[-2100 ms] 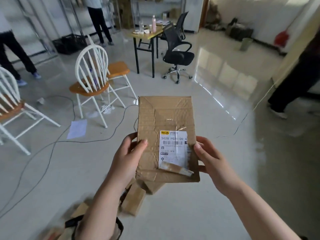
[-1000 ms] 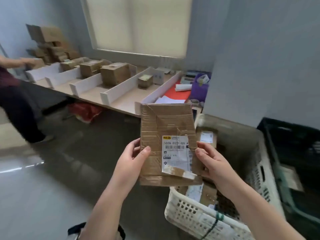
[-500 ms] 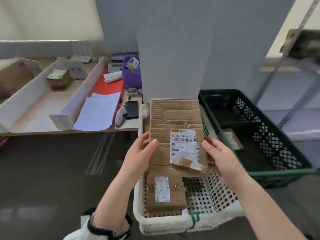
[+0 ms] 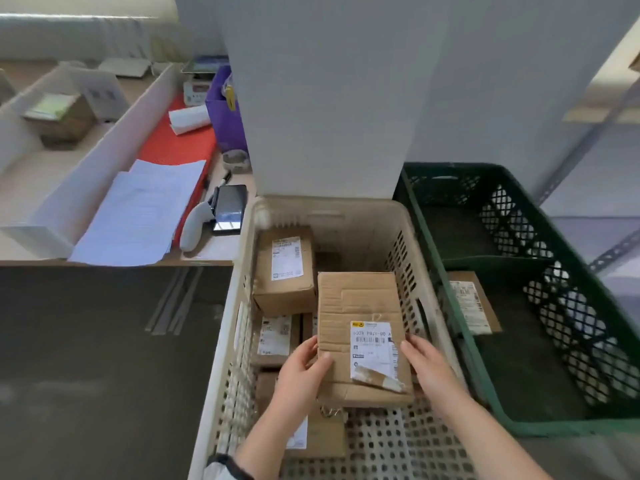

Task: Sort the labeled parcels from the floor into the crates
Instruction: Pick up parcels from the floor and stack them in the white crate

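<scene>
Flat brown cardboard parcel [image 4: 360,327] with a white printed barcode label [image 4: 373,351] sits inside the beige perforated plastic crate [image 4: 408,441], label upward. Your left hand [image 4: 301,368] grasps its left edge, thumb on top; your right hand [image 4: 427,362] grasps its right edge beside the label. Whether the parcel rests on the crate floor, you cannot tell from this view. Other labelled brown boxes [image 4: 284,271] lie in the same crate to its left. Just right stands a dark green lattice crate [image 4: 561,258] holding one flat labelled package [image 4: 471,306]. At the left, the desk [image 4: 31,174] carries white papers [image 4: 138,216] and a black phone [image 4: 228,209]
</scene>
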`<state>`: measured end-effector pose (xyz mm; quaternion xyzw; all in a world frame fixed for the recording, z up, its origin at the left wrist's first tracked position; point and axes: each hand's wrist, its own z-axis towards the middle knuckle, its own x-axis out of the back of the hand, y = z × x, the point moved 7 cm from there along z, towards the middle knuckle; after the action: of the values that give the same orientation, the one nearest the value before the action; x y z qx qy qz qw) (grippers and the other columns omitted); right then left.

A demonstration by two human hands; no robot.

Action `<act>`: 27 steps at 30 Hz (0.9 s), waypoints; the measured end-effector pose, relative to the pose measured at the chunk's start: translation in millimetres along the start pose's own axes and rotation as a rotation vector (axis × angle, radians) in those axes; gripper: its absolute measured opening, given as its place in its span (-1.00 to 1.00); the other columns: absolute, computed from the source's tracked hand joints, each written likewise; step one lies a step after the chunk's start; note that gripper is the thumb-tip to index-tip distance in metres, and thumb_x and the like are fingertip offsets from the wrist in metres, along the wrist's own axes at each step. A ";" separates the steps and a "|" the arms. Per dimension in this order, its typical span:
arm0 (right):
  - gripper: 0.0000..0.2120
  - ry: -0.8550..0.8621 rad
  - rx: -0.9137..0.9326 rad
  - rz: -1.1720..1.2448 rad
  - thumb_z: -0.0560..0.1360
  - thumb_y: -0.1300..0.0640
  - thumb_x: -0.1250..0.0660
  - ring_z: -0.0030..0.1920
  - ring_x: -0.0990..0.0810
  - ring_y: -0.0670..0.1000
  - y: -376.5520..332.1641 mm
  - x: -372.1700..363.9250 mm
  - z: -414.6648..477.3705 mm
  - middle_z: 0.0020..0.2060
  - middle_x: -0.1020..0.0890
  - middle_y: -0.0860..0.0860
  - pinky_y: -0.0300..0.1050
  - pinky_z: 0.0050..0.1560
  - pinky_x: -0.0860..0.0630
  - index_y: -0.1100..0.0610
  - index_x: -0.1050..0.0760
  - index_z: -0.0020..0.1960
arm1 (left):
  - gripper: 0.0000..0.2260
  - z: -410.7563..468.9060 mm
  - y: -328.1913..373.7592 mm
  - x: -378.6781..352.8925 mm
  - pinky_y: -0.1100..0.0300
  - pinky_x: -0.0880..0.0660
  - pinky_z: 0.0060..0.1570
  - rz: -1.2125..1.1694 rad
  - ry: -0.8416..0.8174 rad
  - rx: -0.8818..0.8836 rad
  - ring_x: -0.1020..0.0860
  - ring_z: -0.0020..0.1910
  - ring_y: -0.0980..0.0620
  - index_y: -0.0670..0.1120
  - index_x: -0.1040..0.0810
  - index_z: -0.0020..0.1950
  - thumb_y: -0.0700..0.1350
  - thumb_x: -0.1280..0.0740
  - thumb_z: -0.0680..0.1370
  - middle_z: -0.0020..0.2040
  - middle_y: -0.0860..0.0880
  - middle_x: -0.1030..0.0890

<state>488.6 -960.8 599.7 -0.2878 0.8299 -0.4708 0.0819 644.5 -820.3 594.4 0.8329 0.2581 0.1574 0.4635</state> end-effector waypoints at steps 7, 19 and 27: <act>-0.69 -0.191 -0.166 -0.075 0.62 0.07 -0.14 0.00 -0.53 -0.12 67.9 -70.1 60.3 0.06 -0.57 -0.06 -0.21 -0.05 -0.47 0.13 -0.38 0.32 | -0.81 28.9 -57.3 44.5 0.22 -0.51 -0.07 0.050 0.245 0.151 -0.54 -0.01 0.20 0.15 -0.44 0.11 -0.15 -0.21 0.61 -0.01 0.18 -0.57; -0.57 -0.281 -0.205 -0.030 0.60 0.09 -0.21 0.18 -0.47 -0.07 96.8 -149.2 86.2 0.30 -0.47 0.02 -0.18 0.17 -0.41 0.17 -0.28 0.43 | -0.56 35.6 -69.3 84.0 0.18 -0.27 0.34 0.479 0.644 0.113 -0.37 0.38 0.02 -0.11 -0.25 0.49 -0.24 -0.15 0.60 0.41 -0.04 -0.40; -0.57 -0.272 -0.211 -0.055 0.58 0.10 -0.23 0.22 -0.45 -0.06 104.5 -158.2 90.3 0.31 -0.47 0.02 -0.16 0.20 -0.38 0.15 -0.30 0.42 | -0.64 30.8 -91.1 80.7 0.17 -0.11 0.42 0.775 0.595 0.002 -0.17 0.50 0.00 -0.14 -0.48 0.35 -0.28 -0.28 0.54 0.46 -0.04 -0.33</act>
<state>613.4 -898.5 442.8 -0.3785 0.8479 -0.3397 0.1496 700.0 -755.4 502.4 0.7870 0.0502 0.5493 0.2762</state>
